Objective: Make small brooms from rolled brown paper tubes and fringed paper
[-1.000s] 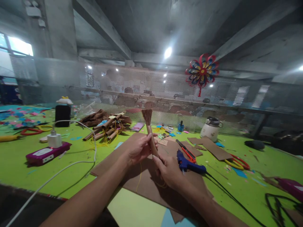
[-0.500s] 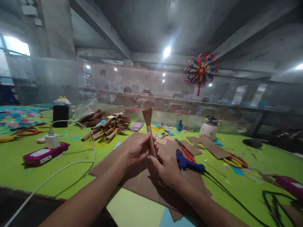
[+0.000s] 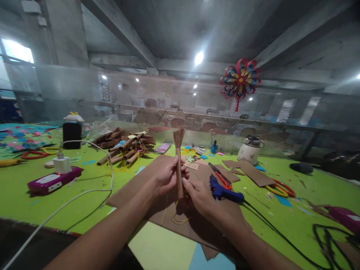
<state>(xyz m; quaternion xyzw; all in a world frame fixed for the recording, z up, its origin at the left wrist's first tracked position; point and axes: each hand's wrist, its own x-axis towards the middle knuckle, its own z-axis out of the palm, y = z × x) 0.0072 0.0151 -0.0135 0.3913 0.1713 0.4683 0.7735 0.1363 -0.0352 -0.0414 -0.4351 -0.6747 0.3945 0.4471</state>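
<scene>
Brown paper roll [image 3: 179, 168], lime-green table [image 3: 25, 204], blue glue gun [image 3: 222, 192], red-blue-yellow pinwheel [image 3: 240, 80]

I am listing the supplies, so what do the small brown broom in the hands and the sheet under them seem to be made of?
The small brown broom looks like rolled matte kraft paper, its top fringed. The flat brown sheet seems to be plain cardboard or thick paper, dull and unprinted.
</scene>
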